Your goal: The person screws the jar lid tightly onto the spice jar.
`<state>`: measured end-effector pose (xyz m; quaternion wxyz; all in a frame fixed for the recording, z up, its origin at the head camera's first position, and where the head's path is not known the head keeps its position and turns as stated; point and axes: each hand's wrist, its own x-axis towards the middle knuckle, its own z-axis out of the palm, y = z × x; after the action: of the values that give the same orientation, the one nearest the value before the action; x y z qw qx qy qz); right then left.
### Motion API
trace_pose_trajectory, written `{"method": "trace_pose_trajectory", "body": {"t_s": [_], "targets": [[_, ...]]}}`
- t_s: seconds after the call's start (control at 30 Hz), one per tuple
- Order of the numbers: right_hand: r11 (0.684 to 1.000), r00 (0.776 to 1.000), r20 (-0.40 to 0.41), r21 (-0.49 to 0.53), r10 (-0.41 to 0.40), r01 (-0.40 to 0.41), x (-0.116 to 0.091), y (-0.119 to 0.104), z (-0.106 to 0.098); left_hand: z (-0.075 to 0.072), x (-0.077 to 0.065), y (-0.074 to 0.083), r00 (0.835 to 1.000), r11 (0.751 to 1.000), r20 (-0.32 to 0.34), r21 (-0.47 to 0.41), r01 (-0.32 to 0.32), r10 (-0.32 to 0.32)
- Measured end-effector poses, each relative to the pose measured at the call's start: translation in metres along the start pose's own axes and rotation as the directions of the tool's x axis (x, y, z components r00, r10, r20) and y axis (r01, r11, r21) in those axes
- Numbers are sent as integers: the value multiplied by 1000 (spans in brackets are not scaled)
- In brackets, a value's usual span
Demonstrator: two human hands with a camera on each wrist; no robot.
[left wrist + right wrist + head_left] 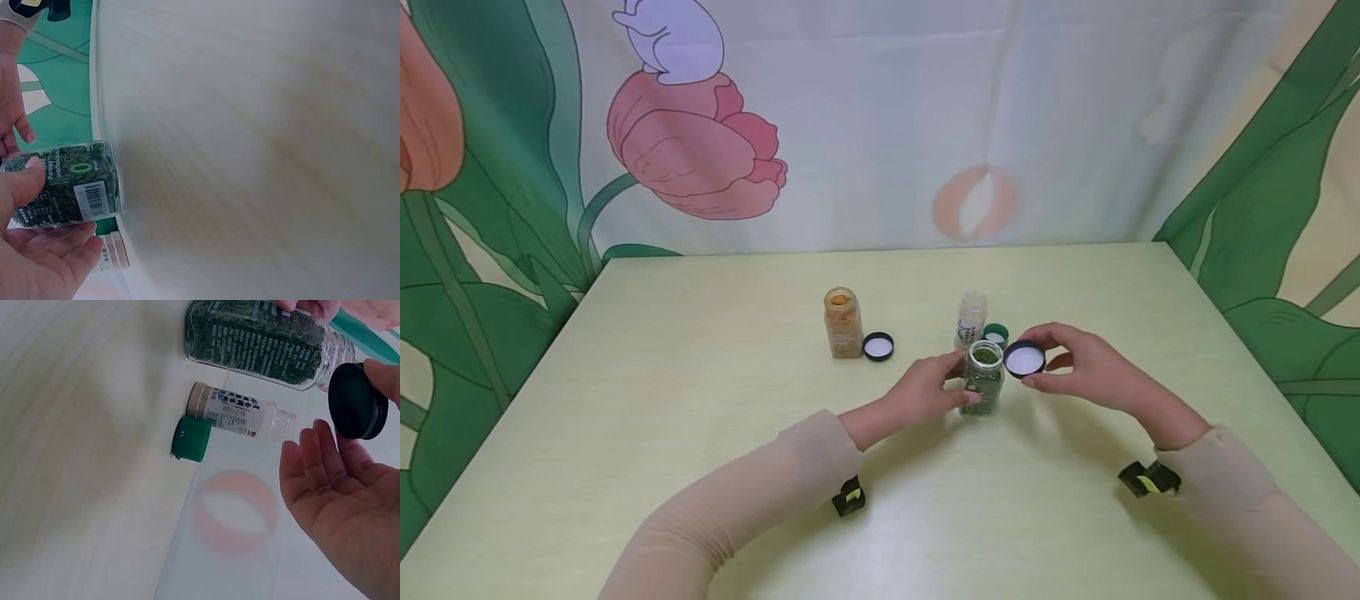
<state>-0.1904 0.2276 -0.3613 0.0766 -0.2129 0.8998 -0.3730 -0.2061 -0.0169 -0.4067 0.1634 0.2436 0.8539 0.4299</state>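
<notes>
My left hand (928,387) grips a square glass jar of dried parsley (69,181), thumb on one side and fingers on the other. Its mouth is uncovered and green flakes show inside in the head view. Just right of the mouth, my right hand (1078,367) pinches a black screw lid (1025,359) between thumb and fingers, white inner face toward the head camera. Behind the parsley jar stands a small clear bottle (240,414) with a white label, its neck uncovered. A green cap (191,439) lies on the table beside that bottle.
Left of the hands, an open glass jar of orange-brown powder (844,325) stands on the pale table (700,358). A second black lid (878,347) lies next to it, white side up. A printed cloth (865,125) hangs behind the table's far edge.
</notes>
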Motion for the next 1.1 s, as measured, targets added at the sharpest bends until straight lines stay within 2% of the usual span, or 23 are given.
{"method": "trace_pose_trajectory", "body": {"t_s": [0.17, 0.43, 0.87, 1.1], "targets": [[999, 1000, 1, 47, 15, -15, -1, -1, 1, 1, 0, 1, 1000, 1000, 0, 8, -13, 13], [991, 1000, -14, 132, -10, 12, 3, -4, 5, -1, -2, 0, 1000, 1000, 3, 10, 0, 0], [985, 999, -32, 168, 42, -36, 7, -7, 8, -2, 0, -1, 1000, 1000, 9, 11, -22, 22], [986, 998, -56, 165, 33, -24, 10, -10, 13, -1, -1, -1, 1000, 1000, 11, 5, -19, 19]]}}
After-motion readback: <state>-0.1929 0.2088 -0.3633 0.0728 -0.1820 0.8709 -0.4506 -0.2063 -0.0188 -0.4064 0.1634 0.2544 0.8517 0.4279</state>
